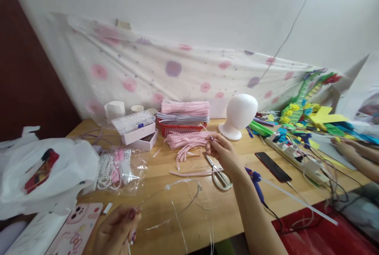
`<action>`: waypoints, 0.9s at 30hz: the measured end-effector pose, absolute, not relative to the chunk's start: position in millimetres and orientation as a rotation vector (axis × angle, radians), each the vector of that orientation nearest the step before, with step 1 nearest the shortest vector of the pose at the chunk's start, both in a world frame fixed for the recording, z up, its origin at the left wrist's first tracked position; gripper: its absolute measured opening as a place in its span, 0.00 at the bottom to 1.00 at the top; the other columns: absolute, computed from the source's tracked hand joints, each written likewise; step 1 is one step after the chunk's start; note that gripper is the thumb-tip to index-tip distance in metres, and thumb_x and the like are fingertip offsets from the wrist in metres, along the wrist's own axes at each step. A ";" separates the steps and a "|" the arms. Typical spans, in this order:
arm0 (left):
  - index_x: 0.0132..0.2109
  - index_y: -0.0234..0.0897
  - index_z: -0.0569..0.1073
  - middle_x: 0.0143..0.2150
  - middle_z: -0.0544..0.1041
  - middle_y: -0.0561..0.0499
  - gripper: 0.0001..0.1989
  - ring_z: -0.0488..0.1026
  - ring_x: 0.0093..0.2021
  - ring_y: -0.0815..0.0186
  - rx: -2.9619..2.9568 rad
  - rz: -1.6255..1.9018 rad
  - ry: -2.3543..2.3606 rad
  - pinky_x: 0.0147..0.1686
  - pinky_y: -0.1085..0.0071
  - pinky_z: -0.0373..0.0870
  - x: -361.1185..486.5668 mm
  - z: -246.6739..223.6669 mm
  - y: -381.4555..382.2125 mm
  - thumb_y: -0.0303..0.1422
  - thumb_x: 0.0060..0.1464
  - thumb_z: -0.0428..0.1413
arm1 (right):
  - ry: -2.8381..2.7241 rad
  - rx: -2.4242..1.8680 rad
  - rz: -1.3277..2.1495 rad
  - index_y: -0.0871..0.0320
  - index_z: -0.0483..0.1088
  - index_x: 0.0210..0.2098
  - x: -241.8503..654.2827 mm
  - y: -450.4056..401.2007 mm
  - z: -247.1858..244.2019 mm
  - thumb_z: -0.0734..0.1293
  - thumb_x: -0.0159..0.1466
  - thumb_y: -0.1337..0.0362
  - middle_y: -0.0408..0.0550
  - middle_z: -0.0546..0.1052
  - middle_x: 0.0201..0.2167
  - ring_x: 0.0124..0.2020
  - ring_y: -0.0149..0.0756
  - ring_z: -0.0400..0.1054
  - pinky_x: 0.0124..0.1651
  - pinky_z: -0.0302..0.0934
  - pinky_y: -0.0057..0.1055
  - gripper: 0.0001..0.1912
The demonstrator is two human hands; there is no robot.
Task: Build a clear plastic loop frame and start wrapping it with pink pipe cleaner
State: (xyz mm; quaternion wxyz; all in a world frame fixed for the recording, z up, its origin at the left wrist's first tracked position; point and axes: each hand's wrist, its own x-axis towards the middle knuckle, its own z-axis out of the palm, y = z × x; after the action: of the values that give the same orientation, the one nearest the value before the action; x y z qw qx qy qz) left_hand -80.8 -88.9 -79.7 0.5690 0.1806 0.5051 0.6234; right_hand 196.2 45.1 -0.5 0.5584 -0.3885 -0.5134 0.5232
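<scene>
My left hand (118,227), low at the left, pinches the end of a thin clear wire (151,195). Loose loops of this wire, with whitish lumps on it, stretch over the wooden table in front of me. My right hand (223,150) is raised near the bundle of pink strips (185,140), its thumb and finger pressed together; what they hold is too fine to make out. Below that hand lie scissors (219,174) and a single pink strip (192,173). A blue glue gun (257,186) with a long clear stick lies right of my forearm.
A red basket (180,129) of pink and grey strips and a white foam head (241,115) stand at the back. Boxes (134,126), bagged pearl beads (115,170) and a plastic bag (44,168) are left. Right are a phone (272,167), power strip (299,160) and another person's hands (346,148).
</scene>
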 end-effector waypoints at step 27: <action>0.30 0.38 0.81 0.20 0.75 0.51 0.08 0.68 0.19 0.71 1.357 1.346 1.376 0.20 0.77 0.64 -45.8 -15.6 -78.8 0.37 0.49 0.62 | -2.354 -0.727 0.950 0.52 0.79 0.37 147.9 -7.3 41.0 0.70 0.64 0.62 0.44 0.81 0.33 0.34 0.34 0.73 0.39 0.65 0.31 0.05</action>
State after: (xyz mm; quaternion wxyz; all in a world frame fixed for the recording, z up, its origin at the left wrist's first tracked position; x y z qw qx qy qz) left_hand -45.8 -78.8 -15.6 0.3831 0.5322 0.5397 0.5279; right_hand 147.9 -7.3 41.0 0.2480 -0.2666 -0.8637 0.3484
